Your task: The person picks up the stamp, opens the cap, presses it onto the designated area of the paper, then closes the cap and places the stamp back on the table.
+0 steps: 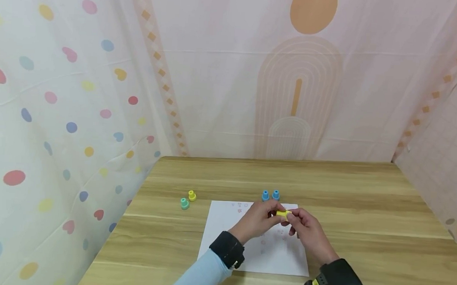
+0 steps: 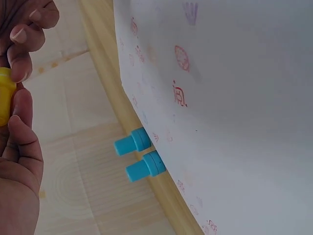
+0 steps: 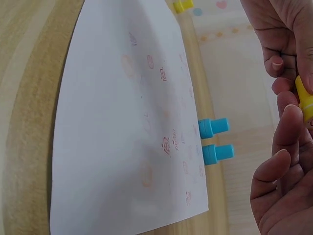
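Observation:
Both hands meet above a white sheet of paper (image 1: 224,228) and pinch a small yellow stamp (image 1: 282,213) between them. My left hand (image 1: 261,217) grips its left end, my right hand (image 1: 299,221) its right end. The left wrist view shows the yellow stamp (image 2: 5,95) held between thumb and fingers. At the edge of the right wrist view the yellow stamp (image 3: 304,98) sits between fingertips. The paper (image 3: 122,122) carries faint red and pink stamp marks. Two blue stamps (image 1: 270,195) stand side by side just beyond the paper's far edge.
A yellow stamp (image 1: 192,195) and a green stamp (image 1: 184,203) stand on the wooden table (image 1: 364,210) to the left of the paper. Patterned curtains close off the back and both sides of the table.

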{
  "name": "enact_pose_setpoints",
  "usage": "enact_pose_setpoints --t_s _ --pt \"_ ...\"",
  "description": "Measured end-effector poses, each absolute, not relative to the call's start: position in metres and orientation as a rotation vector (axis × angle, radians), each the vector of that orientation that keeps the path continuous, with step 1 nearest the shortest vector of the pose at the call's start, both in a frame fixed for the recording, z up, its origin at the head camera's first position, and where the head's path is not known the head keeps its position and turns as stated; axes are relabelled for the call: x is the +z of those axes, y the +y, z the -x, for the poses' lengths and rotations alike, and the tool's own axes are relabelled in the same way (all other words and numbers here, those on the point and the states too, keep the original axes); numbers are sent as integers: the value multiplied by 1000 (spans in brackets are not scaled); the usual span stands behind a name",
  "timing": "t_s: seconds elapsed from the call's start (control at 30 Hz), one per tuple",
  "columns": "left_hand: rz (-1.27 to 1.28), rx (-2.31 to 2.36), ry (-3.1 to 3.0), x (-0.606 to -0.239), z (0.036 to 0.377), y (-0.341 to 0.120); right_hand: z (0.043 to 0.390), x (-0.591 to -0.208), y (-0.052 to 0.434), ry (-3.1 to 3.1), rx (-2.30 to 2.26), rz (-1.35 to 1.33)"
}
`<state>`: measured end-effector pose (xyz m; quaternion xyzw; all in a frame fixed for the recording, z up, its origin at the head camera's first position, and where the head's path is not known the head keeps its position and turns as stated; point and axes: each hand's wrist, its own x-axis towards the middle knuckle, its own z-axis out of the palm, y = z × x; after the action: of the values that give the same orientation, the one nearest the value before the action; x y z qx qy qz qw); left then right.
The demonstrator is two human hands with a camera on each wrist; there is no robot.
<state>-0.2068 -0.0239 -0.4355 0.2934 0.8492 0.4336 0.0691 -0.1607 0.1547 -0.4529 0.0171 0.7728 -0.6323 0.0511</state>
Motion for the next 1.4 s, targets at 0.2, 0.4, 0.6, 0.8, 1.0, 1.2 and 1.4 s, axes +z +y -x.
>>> enact_pose_setpoints --t_s 0.2,0.4,0.6,0.8,1.0,1.2,1.4 --pt "-882 1284 2569 -437 208 -25 162 -454 153 2348 -1917 -48" --pt "-862 1292 2550 -437 209 -27 161 -454 151 2359 -1917 -43" --pt "-858 1263 2560 -436 210 -29 162 -455 149 2365 -1914 -29" --pt "-846 1230 2595 -436 214 -33 161 -454 149 2351 -1911 -31" --pt "-779 1226 2642 -433 224 -39 158 -449 150 2421 -1832 -43" --pt "-691 1253 2679 -433 234 -48 156 -450 151 2504 -1703 -70" --pt "-637 1243 2724 -435 245 -55 156 -449 151 2541 -1607 -79"
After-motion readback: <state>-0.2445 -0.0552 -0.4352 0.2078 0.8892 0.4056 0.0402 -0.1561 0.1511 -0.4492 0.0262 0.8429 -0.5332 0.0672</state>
